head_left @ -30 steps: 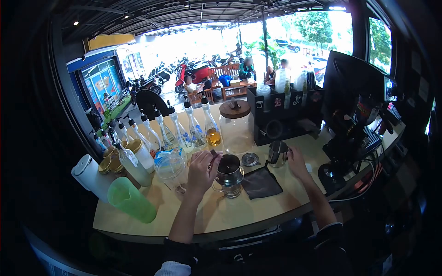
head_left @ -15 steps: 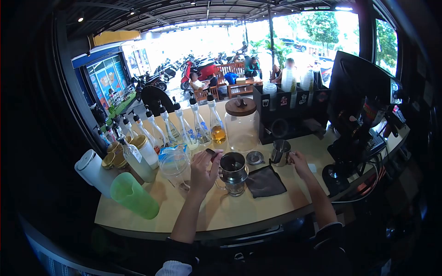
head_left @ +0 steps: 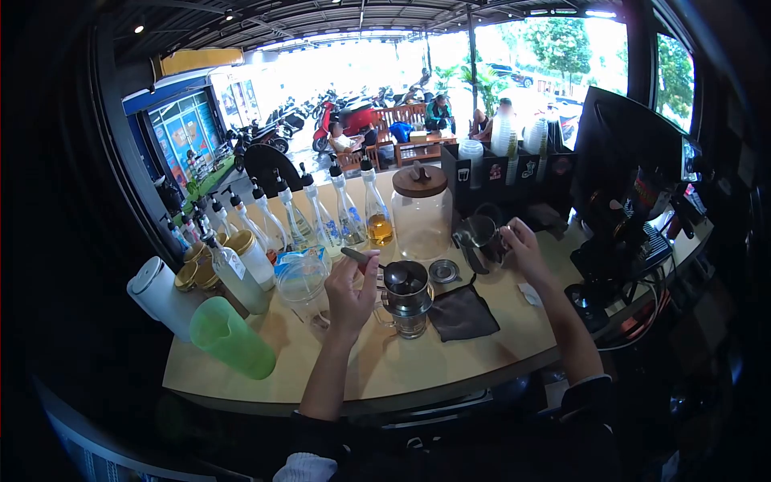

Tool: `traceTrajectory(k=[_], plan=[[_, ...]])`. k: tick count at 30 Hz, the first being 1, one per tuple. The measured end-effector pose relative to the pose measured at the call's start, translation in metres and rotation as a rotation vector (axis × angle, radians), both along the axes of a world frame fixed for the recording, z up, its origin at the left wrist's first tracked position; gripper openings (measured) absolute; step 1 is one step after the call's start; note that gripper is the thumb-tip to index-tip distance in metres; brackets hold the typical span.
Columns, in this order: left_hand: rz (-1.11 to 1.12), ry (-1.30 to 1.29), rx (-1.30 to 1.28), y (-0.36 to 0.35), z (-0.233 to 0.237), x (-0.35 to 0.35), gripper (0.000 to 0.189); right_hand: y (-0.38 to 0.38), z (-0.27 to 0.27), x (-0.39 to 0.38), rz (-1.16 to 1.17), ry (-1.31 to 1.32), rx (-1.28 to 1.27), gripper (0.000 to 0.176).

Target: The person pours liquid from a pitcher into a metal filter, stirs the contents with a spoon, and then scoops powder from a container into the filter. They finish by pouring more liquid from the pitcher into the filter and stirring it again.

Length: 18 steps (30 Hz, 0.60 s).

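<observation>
My left hand (head_left: 350, 299) is closed around a spoon (head_left: 395, 274). The spoon's bowl sits over the mouth of a metal drip coffee filter (head_left: 410, 302), which stands on a glass mug (head_left: 412, 326). In my right hand (head_left: 526, 249) is the handle of a small metal pitcher (head_left: 477, 243), lifted off the counter and tilted toward the filter. I cannot make out any liquid leaving it. A round metal lid (head_left: 444, 271) lies behind a folded dark cloth (head_left: 463, 312), just right of the filter.
Pump bottles (head_left: 377, 205) line the counter's back edge beside a large wooden-lidded jar (head_left: 421, 213). At left stand a clear plastic pitcher (head_left: 303, 285) and a green pitcher (head_left: 233, 339). A black cup holder (head_left: 514, 185) and a monitor (head_left: 626, 153) occupy the right.
My right hand has raised the metal pitcher from the counter and tipped it leftward. In my left hand, the spoon has turned so its bowl shows over the filter.
</observation>
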<state>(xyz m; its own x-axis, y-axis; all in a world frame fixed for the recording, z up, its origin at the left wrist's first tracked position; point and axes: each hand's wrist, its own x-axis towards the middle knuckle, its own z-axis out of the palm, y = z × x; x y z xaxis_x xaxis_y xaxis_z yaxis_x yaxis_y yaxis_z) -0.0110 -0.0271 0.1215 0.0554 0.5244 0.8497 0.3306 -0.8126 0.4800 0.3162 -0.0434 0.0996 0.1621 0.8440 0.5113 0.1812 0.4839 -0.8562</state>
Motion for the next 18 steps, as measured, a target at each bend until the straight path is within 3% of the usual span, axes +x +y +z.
traceTrajectory(k=[6, 8, 18], plan=[[0.023, -0.005, -0.004, 0.001, 0.001, -0.001, 0.01, 0.002, 0.045, -0.032, 0.094, -0.095, 0.042, 0.021], [0.033, -0.007, 0.001, 0.001, 0.002, -0.001, 0.01, 0.004, 0.053, -0.043, 0.233, -0.05, -0.016, 0.02], [0.024, 0.006, 0.043, -0.003, 0.007, -0.001, 0.009, 0.003, 0.081, -0.083, 0.221, -0.269, -0.013, 0.021]])
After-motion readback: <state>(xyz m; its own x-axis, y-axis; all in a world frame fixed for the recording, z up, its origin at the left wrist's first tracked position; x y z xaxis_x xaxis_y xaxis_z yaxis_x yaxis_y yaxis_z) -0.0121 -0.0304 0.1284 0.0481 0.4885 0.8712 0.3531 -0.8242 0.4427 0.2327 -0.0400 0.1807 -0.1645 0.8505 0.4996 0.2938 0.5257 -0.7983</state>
